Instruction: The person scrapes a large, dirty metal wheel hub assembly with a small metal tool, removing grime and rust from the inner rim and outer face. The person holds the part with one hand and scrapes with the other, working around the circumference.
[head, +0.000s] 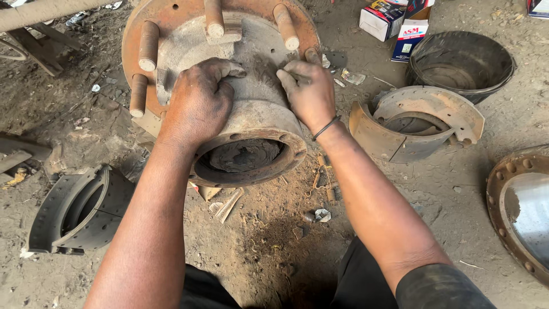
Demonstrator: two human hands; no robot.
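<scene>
Hands press on a rusty wheel hub [240,109] lying on the dirt floor [274,246]. The left hand [197,103] lies spread over the hub's barrel, fingers curled against it; the right hand [309,91] grips its far side, thumb flat. Threaded studs [147,46] ring the flange. Brake shoes [417,123] lie nearby, beside a black bucket [463,63].

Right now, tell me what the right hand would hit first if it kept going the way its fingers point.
Probably the threaded stud just beyond the right hand, standing on the rusty wheel hub; depth is unclear.
</scene>
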